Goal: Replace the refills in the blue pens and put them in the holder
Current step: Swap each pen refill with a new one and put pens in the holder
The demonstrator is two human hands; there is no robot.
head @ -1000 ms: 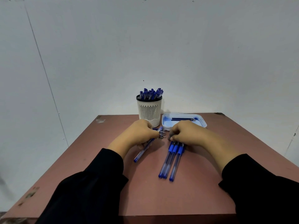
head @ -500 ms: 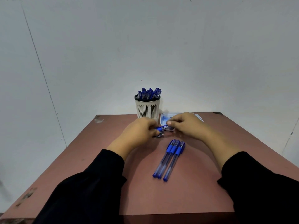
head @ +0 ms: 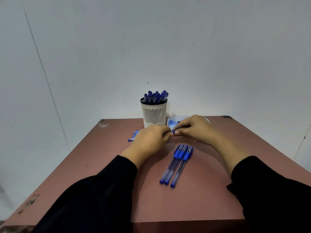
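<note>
The surface point(head: 117, 190) carries everything. Both hands meet over its far middle: the left hand point(head: 149, 140) and right hand point(head: 193, 127) each pinch one small blue piece point(head: 172, 132), a narrow grip; what part it is cannot be told. Beyond the grip stand the holder point(head: 154, 116), full of pens, and a tray point(head: 171, 121). Nearer than the grip lie three pens point(head: 178, 164). Left of it lie caps point(head: 133, 137).

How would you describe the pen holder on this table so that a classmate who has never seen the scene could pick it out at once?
Start at the brown table and look to its far edge, against the white wall. There stands the pen holder, an upright cream cup with vertical slots and a dark rim, packed with blue pens. Unlike the flat tray to its right, it stands tall.
</note>
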